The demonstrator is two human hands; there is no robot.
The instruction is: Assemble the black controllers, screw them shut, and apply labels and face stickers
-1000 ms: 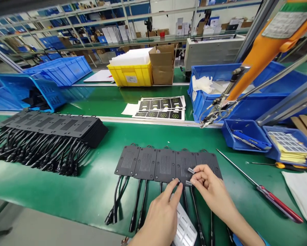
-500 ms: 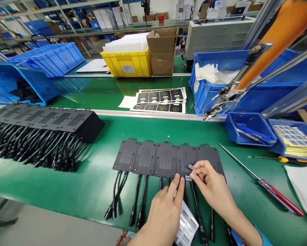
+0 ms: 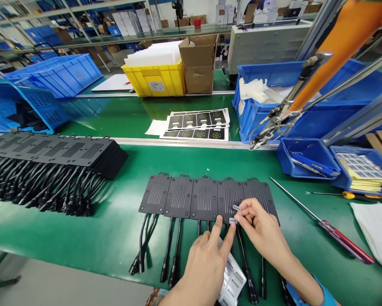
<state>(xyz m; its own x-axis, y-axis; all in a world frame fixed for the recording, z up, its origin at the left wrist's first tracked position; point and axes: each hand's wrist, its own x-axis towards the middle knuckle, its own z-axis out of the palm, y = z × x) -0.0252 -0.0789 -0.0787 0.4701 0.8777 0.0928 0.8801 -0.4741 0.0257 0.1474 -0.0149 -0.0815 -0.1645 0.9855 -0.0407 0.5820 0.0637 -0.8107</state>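
Several flat black boxes with ribbed faces and cables [image 3: 204, 199] lie side by side in a row. My right hand [image 3: 257, 221] pinches a small grey label [image 3: 236, 208] between thumb and forefinger, over the fourth box [image 3: 229, 191]. Another small grey label [image 3: 233, 221] sits at that box's lower edge. My left hand [image 3: 206, 263] touches this edge with its fore and middle fingertips spread apart, the middle finger at the label. A sheet of silvery labels [image 3: 234, 282] is tucked in the left hand, partly hidden under it.
Stacked black boxes with cables [image 3: 50, 148] stand at left. A red-handled screwdriver [image 3: 344, 240], a white glove [image 3: 374, 233] and small blue bins [image 3: 309, 159] lie at right. Printed sheets [image 3: 197, 123] lie behind. An orange arm [image 3: 334, 51] reaches in from upper right.
My left middle finger has moved right, away from the forefinger, to the label at the box's edge. The right hand still pinches its label. The view has shifted slightly.
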